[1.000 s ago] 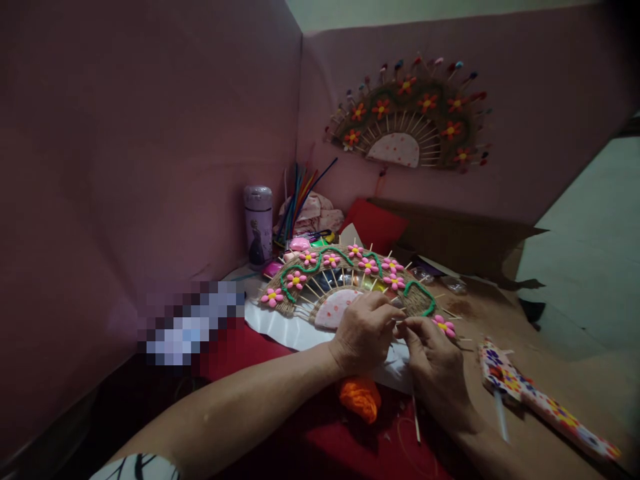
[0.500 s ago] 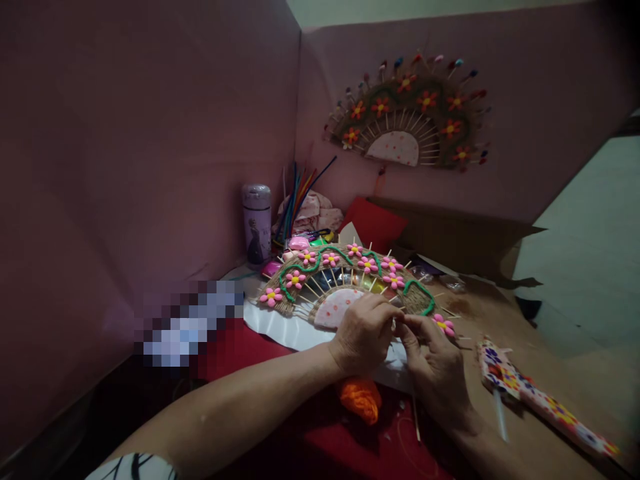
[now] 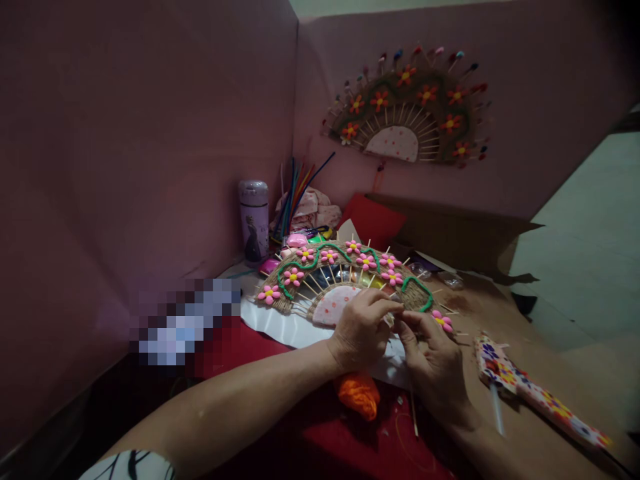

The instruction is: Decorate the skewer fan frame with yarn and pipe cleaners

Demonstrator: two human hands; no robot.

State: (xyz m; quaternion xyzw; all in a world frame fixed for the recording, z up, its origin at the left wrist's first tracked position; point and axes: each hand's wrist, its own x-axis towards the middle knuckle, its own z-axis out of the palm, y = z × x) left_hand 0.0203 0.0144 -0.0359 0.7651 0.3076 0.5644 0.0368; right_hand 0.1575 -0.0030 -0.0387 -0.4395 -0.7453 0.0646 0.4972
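My left hand (image 3: 361, 328) and my right hand (image 3: 434, 357) meet in front of the decorated fan, fingertips pinched together. Between them shows a small whitish bit (image 3: 389, 321), too small to name. A thin wooden stick (image 3: 415, 417) comes out below my right hand; whether that hand holds it I cannot tell. Behind my hands lies a half-round fan (image 3: 320, 270) of twine woven over sticks, with pink flowers and a wavy green strip. At its inner middle is a pale, red-dotted half disc (image 3: 333, 305). Orange yarn (image 3: 359, 396) lies under my left wrist.
A similar fan (image 3: 425, 113) with orange flowers hangs on the wall. A lilac bottle (image 3: 254, 223) stands at the back left near coloured pipe cleaners (image 3: 300, 197). On the right, a glue gun (image 3: 500, 370) in flowered covering lies on brown cardboard (image 3: 475, 300).
The view has shifted slightly. My hands stay together, with the fingertips a little repositioned; more of the small whitish bit shows between them.
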